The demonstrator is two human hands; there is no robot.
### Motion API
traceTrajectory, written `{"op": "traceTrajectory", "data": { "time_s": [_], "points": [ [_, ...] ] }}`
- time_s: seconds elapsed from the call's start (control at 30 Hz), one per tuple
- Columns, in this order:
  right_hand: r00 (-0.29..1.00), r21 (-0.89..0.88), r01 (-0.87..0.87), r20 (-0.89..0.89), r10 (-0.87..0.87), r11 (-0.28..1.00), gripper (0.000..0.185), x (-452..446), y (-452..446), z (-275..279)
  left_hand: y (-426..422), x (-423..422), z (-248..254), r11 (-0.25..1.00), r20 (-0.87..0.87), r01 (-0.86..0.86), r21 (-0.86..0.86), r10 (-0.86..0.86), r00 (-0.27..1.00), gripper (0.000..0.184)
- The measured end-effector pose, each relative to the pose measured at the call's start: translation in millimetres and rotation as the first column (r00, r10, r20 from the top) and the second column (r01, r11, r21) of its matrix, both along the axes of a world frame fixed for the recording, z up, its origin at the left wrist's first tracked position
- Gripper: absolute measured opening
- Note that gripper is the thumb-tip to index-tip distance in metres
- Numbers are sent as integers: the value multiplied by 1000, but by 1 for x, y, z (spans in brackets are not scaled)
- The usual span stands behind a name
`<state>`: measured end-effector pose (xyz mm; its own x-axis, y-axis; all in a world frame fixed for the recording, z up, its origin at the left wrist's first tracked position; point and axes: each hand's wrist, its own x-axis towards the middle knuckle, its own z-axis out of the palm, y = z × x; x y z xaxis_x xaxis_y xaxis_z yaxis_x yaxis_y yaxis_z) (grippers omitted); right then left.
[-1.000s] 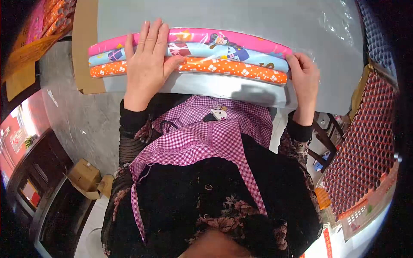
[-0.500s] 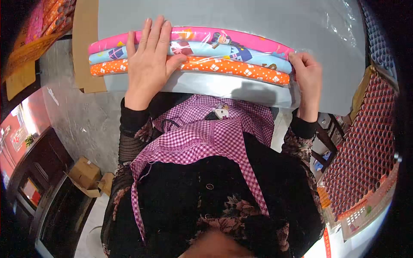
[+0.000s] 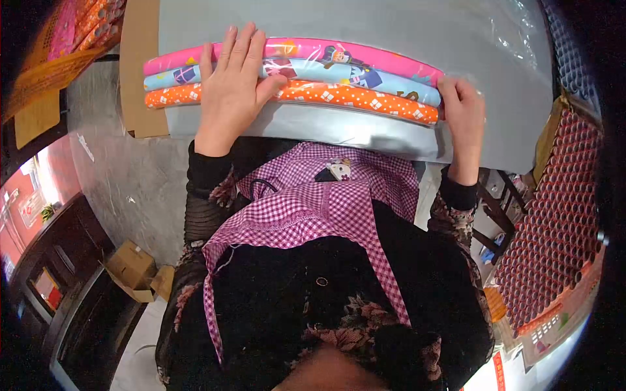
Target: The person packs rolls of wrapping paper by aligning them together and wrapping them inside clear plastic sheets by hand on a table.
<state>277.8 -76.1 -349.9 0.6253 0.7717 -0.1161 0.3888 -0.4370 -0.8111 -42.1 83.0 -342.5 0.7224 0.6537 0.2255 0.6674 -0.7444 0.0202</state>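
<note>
Three rolls of wrapping paper lie side by side under clear plastic film: a pink roll [image 3: 293, 48], a light blue roll [image 3: 306, 70] and an orange roll with white dots [image 3: 326, 96]. My left hand [image 3: 231, 85] rests flat across them left of the middle, fingers stretched out and thumb apart. At the right end of the rolls, my right hand [image 3: 464, 107] has its fingers curled and pressed together at the film's edge. Its fingertips are partly hidden, so the exact grip on the plastic film is hard to see.
The rolls lie near the front edge of a grey table [image 3: 515, 124], with cardboard [image 3: 140, 98] at its left side. On the right stand many stacked rolls, ends outward [image 3: 548, 221]. More rolls [image 3: 91, 32] fill the upper left. An open cardboard box [image 3: 130, 264] sits lower left.
The left ends of the rolls appear slightly farther right in view. My right hand has curled a little more at the right end. My left hand stays flat on the rolls.
</note>
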Motion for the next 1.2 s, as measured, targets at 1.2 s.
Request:
{"op": "traceTrajectory", "data": {
  "time_s": [1.2],
  "points": [
    [979,-41,44,-197,-51,998,19,-8,-26,1,-4,0,2,999,-8,24,47,-24,1000,64]
  ]
}}
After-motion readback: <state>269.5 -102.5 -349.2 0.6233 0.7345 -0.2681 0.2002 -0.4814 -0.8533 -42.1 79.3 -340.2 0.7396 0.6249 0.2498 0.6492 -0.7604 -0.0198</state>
